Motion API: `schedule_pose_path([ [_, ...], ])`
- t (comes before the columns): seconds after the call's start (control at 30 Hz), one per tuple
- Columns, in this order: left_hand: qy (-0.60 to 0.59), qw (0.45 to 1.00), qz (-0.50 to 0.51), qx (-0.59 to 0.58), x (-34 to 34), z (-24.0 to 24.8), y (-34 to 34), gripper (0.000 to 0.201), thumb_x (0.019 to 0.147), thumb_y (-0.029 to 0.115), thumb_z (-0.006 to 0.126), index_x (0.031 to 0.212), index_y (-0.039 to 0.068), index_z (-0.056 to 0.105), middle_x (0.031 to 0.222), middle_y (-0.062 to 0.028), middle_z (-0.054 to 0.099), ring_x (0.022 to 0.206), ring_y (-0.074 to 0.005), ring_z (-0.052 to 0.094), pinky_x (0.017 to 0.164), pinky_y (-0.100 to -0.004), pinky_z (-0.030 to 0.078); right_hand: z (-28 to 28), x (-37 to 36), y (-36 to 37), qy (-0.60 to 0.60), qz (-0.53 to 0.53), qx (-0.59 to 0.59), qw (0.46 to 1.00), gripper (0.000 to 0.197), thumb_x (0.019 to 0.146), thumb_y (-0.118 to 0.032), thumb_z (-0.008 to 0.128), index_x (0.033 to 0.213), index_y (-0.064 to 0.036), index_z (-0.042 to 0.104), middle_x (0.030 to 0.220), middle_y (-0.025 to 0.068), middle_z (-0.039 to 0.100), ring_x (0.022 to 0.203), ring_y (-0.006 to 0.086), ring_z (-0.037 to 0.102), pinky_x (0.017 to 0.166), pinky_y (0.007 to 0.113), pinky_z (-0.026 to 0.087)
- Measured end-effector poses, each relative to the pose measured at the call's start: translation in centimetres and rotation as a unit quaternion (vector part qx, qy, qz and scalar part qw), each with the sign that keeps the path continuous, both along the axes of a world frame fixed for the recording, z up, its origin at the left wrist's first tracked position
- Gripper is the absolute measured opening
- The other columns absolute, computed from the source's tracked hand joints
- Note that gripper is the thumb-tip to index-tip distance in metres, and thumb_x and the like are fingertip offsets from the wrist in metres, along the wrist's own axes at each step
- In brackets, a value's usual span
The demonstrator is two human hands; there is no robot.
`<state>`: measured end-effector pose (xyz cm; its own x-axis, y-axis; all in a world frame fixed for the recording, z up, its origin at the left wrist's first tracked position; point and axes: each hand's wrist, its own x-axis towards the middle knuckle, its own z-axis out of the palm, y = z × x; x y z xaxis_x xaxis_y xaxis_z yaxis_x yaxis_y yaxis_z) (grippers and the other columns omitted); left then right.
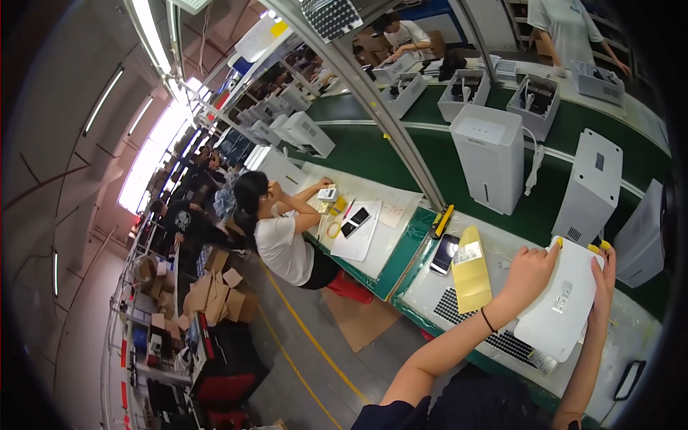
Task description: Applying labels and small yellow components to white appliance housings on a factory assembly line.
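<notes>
A white boxy appliance (555, 304) with rounded corners and a small label lies tilted in front of me at the bench. My left hand (534, 269) is closed at its upper left edge, index finger stretched along the top. Along the right edge my right hand (604, 276) grips it, thumb side toward the casing. Yellow covers sit on some fingertips of both hands. Under and beside the appliance lie sheets of small black round pads (512, 346). A yellow paper strip (471, 272) with a pale label rests left of my left hand.
A phone (444, 254) and a yellow-black cutter (442, 222) lie at the bench's left. Tall white appliances (487, 158) stand on the green conveyor (423, 154) beyond. A metal post (380, 107) rises at the bench. A co-worker (276, 236) sits to the left. A black-framed object (630, 380) lies right.
</notes>
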<state>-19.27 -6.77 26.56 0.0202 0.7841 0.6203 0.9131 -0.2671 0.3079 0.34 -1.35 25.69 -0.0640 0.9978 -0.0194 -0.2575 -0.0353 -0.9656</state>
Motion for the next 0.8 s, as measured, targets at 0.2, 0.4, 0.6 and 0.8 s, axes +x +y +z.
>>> schedule_pose_path([
  [0.2,0.036,0.999,-0.005,-0.012,-0.2,-0.2,0.2,0.029,0.078,0.008,0.059,0.107,0.004,0.062,0.061,-0.0055,0.057,0.058,-0.0212,0.058,0.061,-0.0327,0.042,0.1,0.1,0.1,0.021,0.037,-0.019,0.999,0.045,0.093,-0.015,0.054,0.133,-0.0051,0.038,0.120,0.0093,0.052,0.113,0.0160,0.050,0.097,0.024,0.038],
  [0.4,-0.013,0.989,-0.060,-0.133,-0.5,1.6,-0.3,0.021,0.087,0.016,0.058,0.104,0.003,0.062,0.056,-0.0080,0.056,0.053,-0.0258,0.057,0.057,-0.0379,0.043,-0.3,0.6,-1.3,0.035,-0.028,-0.003,0.999,0.037,0.095,-0.014,0.050,0.130,-0.0026,0.041,0.123,0.0085,0.051,0.112,0.0144,0.049,0.097,0.024,0.037],
  [0.6,-0.195,0.981,-0.003,0.016,-1.3,2.1,-4.8,0.038,0.078,0.005,0.070,0.114,0.000,0.060,0.068,-0.0095,0.056,0.065,-0.0265,0.056,0.062,-0.0387,0.044,0.9,3.3,-7.1,-0.303,-0.134,0.237,0.913,0.026,0.078,0.000,0.066,0.101,-0.0024,0.055,0.119,0.0136,0.054,0.116,0.0288,0.048,0.103,0.037,0.032],
  [0.8,-0.322,0.946,0.010,-0.030,-1.6,0.0,-9.9,0.053,0.075,-0.003,0.072,0.121,-0.003,0.047,0.111,-0.0126,0.053,0.099,-0.0221,0.053,0.090,-0.0326,0.042,5.5,4.3,-11.9,-0.440,0.025,0.234,0.867,0.019,0.070,-0.003,0.072,0.083,-0.0038,0.058,0.113,0.0144,0.054,0.115,0.0381,0.046,0.100,0.044,0.035],
])
